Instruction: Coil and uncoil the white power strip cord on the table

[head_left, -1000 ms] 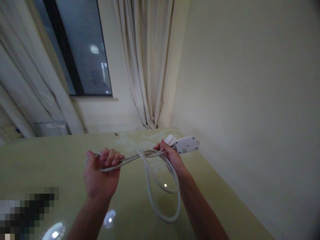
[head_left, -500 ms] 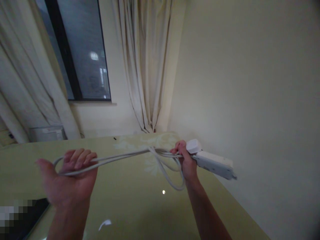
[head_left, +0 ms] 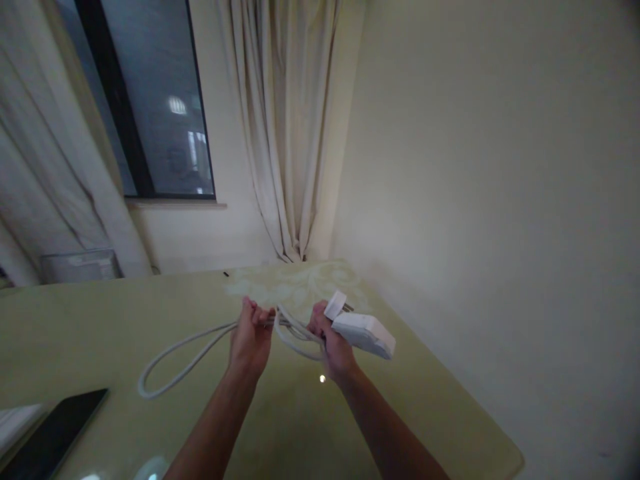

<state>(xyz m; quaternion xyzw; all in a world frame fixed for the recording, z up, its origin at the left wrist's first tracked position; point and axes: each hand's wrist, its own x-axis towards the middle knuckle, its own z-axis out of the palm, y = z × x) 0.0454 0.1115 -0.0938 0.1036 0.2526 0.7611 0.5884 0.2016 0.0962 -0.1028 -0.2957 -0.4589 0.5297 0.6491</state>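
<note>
My right hand [head_left: 333,343] is closed around a white power strip [head_left: 364,332], with its white plug [head_left: 335,304] sticking up beside my fingers. The strip's white cable [head_left: 185,350] runs left from that hand. My left hand [head_left: 251,335] is closed on the doubled cable a short way from the right hand. A long loop of cable hangs out to the left of my left hand and a short loop curves between the two hands. Both hands are held above a glossy pale green table [head_left: 425,407].
A dark flat device [head_left: 55,433] lies on the table at the lower left. Beyond the table's far edge are a dark window [head_left: 150,113], cream curtains [head_left: 290,133] and a grey box [head_left: 80,265]. A plain wall [head_left: 500,200] runs along the table's right edge.
My left hand has slid along the cable from far left to close beside my right hand. The long loop now trails out to the left. The power strip has tilted nearer.
</note>
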